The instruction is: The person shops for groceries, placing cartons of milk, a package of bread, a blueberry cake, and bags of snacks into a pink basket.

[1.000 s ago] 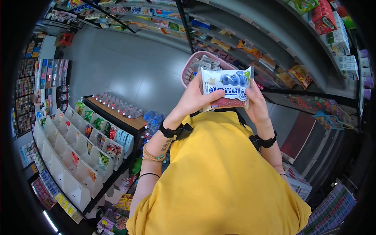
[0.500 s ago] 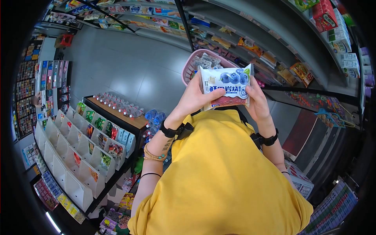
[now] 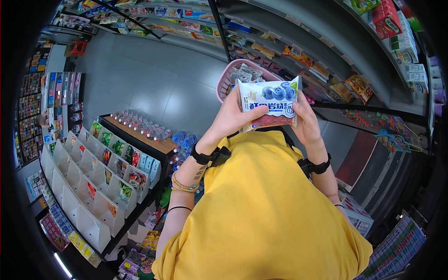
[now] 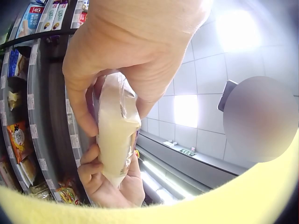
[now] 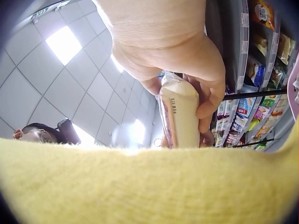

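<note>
A white plastic packet with blueberries printed on it (image 3: pixel 273 95) is held up in front of the yellow shirt in the head view. My left hand (image 3: pixel 235 116) grips its left end, thumb across the front. The right hand (image 3: pixel 306 123) pinches the opposite end, thumb at the front edge. In the left wrist view the packet (image 4: pixel 117 130) shows edge-on between the left hand (image 4: pixel 126 56) above and the right hand (image 4: pixel 112 186) below. From the right wrist, the packet's pale side (image 5: pixel 187 109) carries small dark print, with the right hand (image 5: pixel 168 46) curled round it.
Behind the packet, a pink basket (image 3: pixel 223 85) holds several wrapped items. Shelves with packaged food (image 3: pixel 298 56) run along the upper right. At left stand a white tiered rack (image 3: pixel 84 186) with bags and a wooden-topped stand (image 3: pixel 114 125) with bottles. Grey floor (image 3: pixel 154 70) lies between.
The packet has tilted slightly against its pose one second ago, and the view has shifted a little. Both hands keep their hold on it; almost nothing differs from half a second ago.
</note>
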`<state>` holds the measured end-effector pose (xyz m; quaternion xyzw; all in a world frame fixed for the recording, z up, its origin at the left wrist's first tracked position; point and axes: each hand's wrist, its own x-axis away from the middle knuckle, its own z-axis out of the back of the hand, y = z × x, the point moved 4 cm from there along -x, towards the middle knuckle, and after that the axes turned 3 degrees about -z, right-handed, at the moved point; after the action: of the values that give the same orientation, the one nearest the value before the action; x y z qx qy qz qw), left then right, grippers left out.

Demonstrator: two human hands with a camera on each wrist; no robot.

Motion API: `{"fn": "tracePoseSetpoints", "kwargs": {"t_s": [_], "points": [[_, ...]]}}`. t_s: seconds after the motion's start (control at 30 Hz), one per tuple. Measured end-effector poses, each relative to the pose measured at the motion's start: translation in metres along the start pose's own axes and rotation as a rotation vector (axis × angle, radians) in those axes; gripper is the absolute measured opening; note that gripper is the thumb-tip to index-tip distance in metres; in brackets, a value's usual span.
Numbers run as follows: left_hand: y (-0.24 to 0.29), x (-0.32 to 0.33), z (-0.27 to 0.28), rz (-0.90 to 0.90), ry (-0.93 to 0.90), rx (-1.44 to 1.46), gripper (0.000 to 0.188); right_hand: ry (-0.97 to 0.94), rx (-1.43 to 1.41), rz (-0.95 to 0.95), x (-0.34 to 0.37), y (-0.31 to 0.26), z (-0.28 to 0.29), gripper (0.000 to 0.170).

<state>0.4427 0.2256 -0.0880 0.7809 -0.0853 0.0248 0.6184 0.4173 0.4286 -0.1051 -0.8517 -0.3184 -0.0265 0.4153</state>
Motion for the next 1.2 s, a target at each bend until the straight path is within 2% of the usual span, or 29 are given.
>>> {"fn": "tracePoseSetpoints", "kwargs": {"t_s": [0.23,0.33,0.43,0.47,0.53,0.73,0.93,1.03,1.2], "points": [[-0.001,-0.001,0.0,-0.013,0.01,0.003,0.062,-0.012,-0.008,-0.001,0.0,-0.001,-0.002,0.055],[-0.003,0.0,0.002,-0.075,0.047,-0.057,0.051,-0.052,0.022,-0.001,0.0,-0.002,-0.003,0.06],[-0.025,0.001,0.021,0.18,0.078,0.128,0.044,-0.076,0.022,0.014,0.0,-0.005,0.001,0.067],[-0.02,0.002,0.019,0.109,0.052,0.087,0.044,-0.07,0.022,0.043,-0.001,-0.007,0.0,0.069],[-0.017,0.003,0.022,0.11,0.011,0.04,0.042,-0.055,0.023,0.103,-0.001,-0.012,-0.004,0.073],[-0.012,0.007,0.019,0.07,-0.077,-0.025,0.041,-0.039,-0.01,0.161,-0.001,-0.011,0.014,0.063],[-0.01,0.014,0.01,0.083,-0.132,-0.048,0.041,0.002,-0.021,0.154,-0.002,-0.013,0.007,0.053],[-0.012,0.013,0.009,0.075,-0.145,-0.054,0.042,0.01,-0.113,0.131,-0.002,-0.013,0.008,0.045],[-0.016,0.013,0.009,0.093,-0.145,-0.095,0.042,0.012,-0.119,0.139,-0.001,-0.011,0.008,0.045]]}}
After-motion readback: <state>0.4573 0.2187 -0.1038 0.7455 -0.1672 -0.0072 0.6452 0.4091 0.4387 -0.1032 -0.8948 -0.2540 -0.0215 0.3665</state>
